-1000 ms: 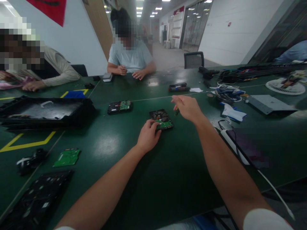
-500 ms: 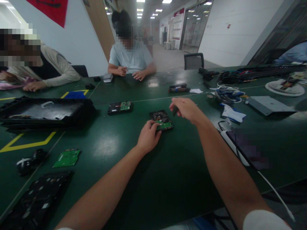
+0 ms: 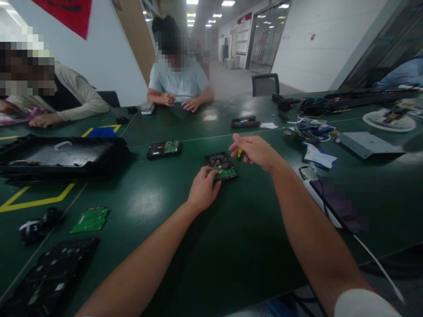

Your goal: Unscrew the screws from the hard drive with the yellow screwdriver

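A hard drive [image 3: 218,159] lies on the green table with its green circuit board [image 3: 228,173] facing up. My left hand [image 3: 203,187] grips its near left edge, thumb and fingers closed on it. Just right of the drive, my right hand [image 3: 254,152] is closed round a small yellow-and-black tool [image 3: 240,153] that looks like a screwdriver. Most of the tool is hidden by the fingers. I see a gap between this hand and the drive.
Another hard drive [image 3: 163,149] lies left of my hands. A loose green board [image 3: 90,220] and a black drive casing [image 3: 54,268] are near left, below a black tray [image 3: 62,154]. At right are a phone [image 3: 340,207] and a metal box [image 3: 370,144]. Two people sit opposite.
My right hand has turned slightly and its fingers have shifted, so yellow on the tool now shows. The left hand and hard drive hold their place; the view has moved slightly.
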### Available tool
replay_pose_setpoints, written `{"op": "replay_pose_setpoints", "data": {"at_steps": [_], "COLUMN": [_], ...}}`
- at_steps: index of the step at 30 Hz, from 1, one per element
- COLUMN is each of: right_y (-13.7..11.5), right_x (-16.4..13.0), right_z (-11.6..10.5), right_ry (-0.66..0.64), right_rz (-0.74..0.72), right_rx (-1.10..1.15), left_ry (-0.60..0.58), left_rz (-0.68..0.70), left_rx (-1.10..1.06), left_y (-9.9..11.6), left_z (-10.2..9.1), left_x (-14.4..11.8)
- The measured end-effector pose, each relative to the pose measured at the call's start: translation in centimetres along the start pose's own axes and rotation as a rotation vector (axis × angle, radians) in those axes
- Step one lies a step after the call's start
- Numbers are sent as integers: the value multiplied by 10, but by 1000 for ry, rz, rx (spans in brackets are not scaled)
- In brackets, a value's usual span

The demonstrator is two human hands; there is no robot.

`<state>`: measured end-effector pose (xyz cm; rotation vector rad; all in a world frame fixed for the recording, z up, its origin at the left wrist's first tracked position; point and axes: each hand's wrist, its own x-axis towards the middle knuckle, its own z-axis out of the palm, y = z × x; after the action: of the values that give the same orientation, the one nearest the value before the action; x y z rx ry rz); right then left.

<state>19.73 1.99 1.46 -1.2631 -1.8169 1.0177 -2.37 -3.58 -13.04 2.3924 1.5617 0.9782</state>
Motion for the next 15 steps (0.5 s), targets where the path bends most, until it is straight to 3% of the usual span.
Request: {"op": "replay_pose_setpoints", "data": {"at_steps": [8,15], "right_y": [0,0], "right_x": [-1,0], "right_z": [-5,-7], "right_ry": [-81,109], "right_rz": [-15,-75], "right_rx": [91,-114], "left_ry": [-2,-8], "left_rz": [0,-4], "left_rx": [10,7], "left_y": [2,0], "left_z": [0,0], "left_x": [0,1]}}
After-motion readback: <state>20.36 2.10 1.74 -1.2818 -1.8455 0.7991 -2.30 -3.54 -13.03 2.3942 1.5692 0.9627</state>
